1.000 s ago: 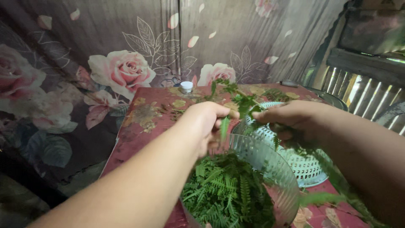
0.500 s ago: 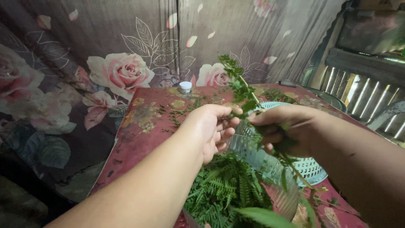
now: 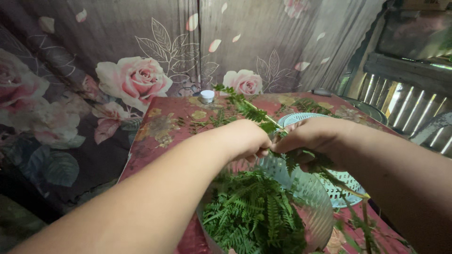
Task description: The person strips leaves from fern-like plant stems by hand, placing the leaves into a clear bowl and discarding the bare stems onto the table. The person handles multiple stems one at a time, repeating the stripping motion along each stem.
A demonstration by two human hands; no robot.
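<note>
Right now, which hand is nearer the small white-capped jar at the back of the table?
Left. The left hand sits just in front of the white-capped jar, slightly to its right. The right hand is farther right, over the perforated basket.

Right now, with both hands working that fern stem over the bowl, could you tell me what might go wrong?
Two risks, I think. The fern stem juts beyond the glass bowl, so plucked leaflets may land on the red table, where scraps already lie. The left hand and right hand meet close above the bowl's rim; a hard tug could knock it toward the white basket.
</note>
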